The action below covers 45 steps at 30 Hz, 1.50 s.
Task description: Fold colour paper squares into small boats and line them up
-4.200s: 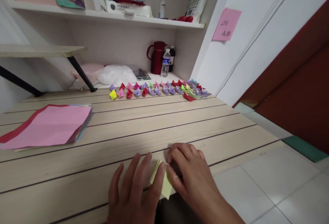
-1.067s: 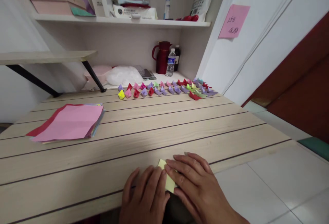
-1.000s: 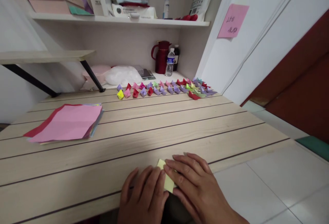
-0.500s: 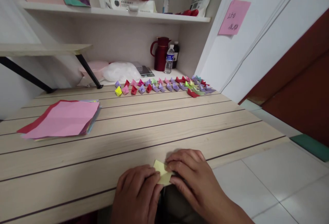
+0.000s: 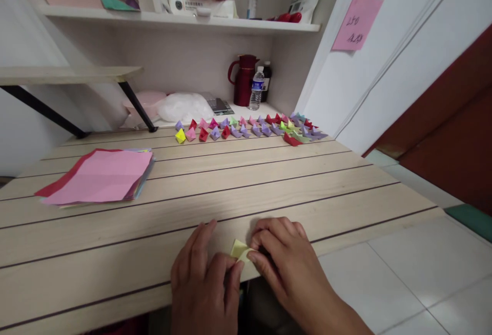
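Note:
A small pale yellow piece of folded paper [image 5: 239,248] is at the front edge of the table, between my two hands. My left hand [image 5: 205,273] pinches its near left side with thumb and index finger, the other fingers raised and apart. From the right, my right hand [image 5: 282,258] grips the paper with its thumb and curled fingers. One flap of the paper stands up near the thumbs. Part of the paper is hidden behind my fingers.
On the left lies a stack of coloured paper sheets [image 5: 103,176], pink on top. Several folded paper boats [image 5: 255,130] line the back of the table. Behind them stand a dark red jug [image 5: 243,81] and a water bottle [image 5: 257,89]. A black-legged riser [image 5: 134,104] stands at back left.
The near part of the yellow paper has been lifted into a flap. My left fingers have spread and risen, while my right thumb has moved up onto the paper. The view has shifted slightly.

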Each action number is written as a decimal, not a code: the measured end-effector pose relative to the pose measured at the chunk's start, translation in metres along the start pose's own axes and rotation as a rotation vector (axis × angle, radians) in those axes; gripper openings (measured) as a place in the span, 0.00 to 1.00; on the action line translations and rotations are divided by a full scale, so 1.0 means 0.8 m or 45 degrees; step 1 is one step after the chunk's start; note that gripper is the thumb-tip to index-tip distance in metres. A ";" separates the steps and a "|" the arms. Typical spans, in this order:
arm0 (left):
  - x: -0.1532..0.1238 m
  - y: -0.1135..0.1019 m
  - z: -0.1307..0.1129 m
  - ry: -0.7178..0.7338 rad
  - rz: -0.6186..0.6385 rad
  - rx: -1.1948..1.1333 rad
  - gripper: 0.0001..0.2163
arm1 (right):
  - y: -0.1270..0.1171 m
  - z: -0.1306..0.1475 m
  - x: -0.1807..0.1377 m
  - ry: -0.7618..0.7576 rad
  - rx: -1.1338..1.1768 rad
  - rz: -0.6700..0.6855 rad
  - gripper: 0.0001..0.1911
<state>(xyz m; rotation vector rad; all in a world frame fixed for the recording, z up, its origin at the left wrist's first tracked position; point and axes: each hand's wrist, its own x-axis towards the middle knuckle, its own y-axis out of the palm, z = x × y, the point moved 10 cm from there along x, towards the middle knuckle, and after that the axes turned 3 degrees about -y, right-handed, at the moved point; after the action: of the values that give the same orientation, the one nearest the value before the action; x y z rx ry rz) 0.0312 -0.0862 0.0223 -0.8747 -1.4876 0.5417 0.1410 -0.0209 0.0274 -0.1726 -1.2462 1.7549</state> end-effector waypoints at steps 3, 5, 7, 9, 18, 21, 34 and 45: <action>0.002 0.004 0.001 -0.072 0.013 0.041 0.03 | 0.005 0.000 0.004 0.015 -0.028 0.030 0.06; 0.003 0.005 0.003 -0.164 0.010 0.028 0.04 | 0.007 0.000 0.005 0.015 -0.048 0.041 0.06; 0.003 0.006 0.002 -0.217 0.005 0.014 0.04 | 0.008 0.000 0.006 0.014 -0.077 0.043 0.07; 0.004 0.006 -0.001 -0.214 0.001 0.017 0.03 | 0.011 0.000 0.006 0.013 -0.114 0.044 0.06; 0.003 0.008 -0.005 -0.108 0.011 0.174 0.03 | 0.019 -0.002 0.009 0.002 -0.263 0.051 0.04; 0.005 0.008 -0.004 -0.115 -0.003 0.198 0.04 | 0.019 -0.003 0.009 0.002 -0.288 0.041 0.04; 0.000 0.002 0.000 -0.133 -0.055 0.119 0.20 | 0.017 -0.005 0.014 0.028 -0.277 0.046 0.06; -0.037 0.010 -0.015 0.114 -0.004 0.280 0.22 | 0.016 -0.009 0.021 0.060 -0.189 0.095 0.10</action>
<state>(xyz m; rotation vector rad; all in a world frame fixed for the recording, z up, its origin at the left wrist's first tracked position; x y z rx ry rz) 0.0429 -0.1065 -0.0003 -0.7149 -1.3204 0.6426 0.1285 -0.0039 0.0197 -0.3492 -1.3510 1.7115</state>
